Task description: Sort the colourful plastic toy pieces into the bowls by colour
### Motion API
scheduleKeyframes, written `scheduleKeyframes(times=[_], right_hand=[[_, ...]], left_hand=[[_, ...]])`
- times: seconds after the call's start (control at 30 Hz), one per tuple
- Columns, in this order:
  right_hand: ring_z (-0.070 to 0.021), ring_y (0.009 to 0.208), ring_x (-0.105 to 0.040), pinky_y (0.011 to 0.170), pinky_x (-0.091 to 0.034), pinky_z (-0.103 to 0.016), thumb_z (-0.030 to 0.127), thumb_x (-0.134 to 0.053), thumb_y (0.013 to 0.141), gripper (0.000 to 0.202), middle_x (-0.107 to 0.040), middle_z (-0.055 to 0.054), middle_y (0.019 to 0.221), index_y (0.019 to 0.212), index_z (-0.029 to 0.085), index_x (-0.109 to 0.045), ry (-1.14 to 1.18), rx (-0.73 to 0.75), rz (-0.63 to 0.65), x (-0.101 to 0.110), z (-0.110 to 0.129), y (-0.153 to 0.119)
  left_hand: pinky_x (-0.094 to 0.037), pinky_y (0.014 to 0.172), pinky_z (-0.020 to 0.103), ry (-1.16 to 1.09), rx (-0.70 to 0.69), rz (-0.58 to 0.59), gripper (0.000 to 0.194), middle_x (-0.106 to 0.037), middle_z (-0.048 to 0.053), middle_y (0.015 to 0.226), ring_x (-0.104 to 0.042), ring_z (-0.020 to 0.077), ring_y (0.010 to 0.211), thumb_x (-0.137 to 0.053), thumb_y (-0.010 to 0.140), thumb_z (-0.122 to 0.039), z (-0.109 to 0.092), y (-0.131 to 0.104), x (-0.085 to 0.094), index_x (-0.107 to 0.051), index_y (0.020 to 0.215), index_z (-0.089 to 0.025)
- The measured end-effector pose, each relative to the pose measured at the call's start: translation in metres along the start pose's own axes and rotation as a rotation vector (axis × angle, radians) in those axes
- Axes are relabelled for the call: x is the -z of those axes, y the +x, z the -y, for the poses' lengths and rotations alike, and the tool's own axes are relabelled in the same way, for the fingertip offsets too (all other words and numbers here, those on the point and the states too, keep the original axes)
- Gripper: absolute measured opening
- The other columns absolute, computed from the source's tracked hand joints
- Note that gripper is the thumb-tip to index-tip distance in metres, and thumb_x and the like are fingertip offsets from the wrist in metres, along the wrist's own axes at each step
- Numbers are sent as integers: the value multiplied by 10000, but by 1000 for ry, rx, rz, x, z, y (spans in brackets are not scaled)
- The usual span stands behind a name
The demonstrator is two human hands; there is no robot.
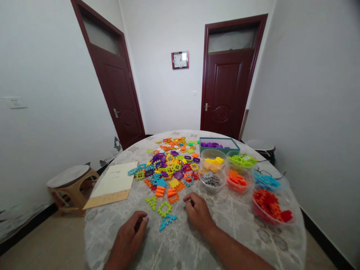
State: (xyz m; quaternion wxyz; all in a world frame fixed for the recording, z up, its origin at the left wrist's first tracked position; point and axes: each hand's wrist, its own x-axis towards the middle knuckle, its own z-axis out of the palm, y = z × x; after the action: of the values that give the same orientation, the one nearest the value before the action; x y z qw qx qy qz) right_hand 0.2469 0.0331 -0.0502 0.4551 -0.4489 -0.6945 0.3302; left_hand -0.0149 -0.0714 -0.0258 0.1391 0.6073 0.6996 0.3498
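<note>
My left hand rests on the table near its front, loosely curled, with a gap between thumb and fingers and nothing visible in it. My right hand lies further right, fingers bent but apart, also without anything visible in it. Between the hands are a blue toothed plastic building piece, a green square frame piece and a green triangular piece. Just beyond, orange ridged pieces and an orange frame piece lie at the near edge of a large mixed pile of colourful building pieces.
Clear plastic bowls on the right hold red pieces, orange pieces, grey pieces, yellow pieces, green pieces and blue pieces. Behind stands a box of purple pieces. Left lies a paper sheet.
</note>
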Motion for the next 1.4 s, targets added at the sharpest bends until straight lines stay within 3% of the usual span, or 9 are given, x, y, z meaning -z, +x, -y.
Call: scheduleKeyframes(times=[0.17, 0.37, 0.63, 1.0, 1.4], right_hand=[[-198, 873, -668, 813, -477, -285, 89, -515, 794, 235, -716, -44, 884, 874, 199, -707, -30, 36, 68, -5, -2, 1], [-197, 912, -668, 851, -463, -276, 58, -524, 804, 261, -721, -61, 933, 910, 193, -721, -139, 61, 131, -8, -1, 0], [-212, 920, -666, 820, -453, -282, 68, -534, 820, 245, -716, -69, 954, 920, 198, -718, -176, 80, 147, -5, 0, 0], [-219, 937, -645, 858, -449, -297, 75, -529, 840, 248, -707, -85, 980, 964, 184, -714, -189, 78, 172, -7, -7, 1], [-197, 894, -633, 858, -445, -274, 55, -494, 825, 229, -687, -68, 893, 868, 180, -680, -167, 115, 88, -4, -15, 1]], left_hand=[[-531, 725, 330, 143, -87, -28, 283, -708, 20, 766, -697, 226, 731, -505, 957, -499, -8, -3, -8, -634, 907, -252], [-511, 700, 318, 309, -196, -38, 282, -687, 30, 776, -662, 208, 702, -537, 940, -503, -2, -6, -18, -638, 877, -247], [-506, 691, 309, 418, -211, 0, 334, -656, 28, 761, -637, 199, 692, -510, 949, -527, -15, -4, -19, -616, 821, -237], [-483, 736, 314, 493, -205, 49, 306, -644, 27, 816, -635, 203, 750, -500, 969, -506, -14, -3, -20, -603, 885, -231], [-439, 733, 315, 501, -238, 57, 253, -616, 45, 842, -594, 201, 770, -468, 1004, -411, -12, -7, -24, -587, 910, -210]])
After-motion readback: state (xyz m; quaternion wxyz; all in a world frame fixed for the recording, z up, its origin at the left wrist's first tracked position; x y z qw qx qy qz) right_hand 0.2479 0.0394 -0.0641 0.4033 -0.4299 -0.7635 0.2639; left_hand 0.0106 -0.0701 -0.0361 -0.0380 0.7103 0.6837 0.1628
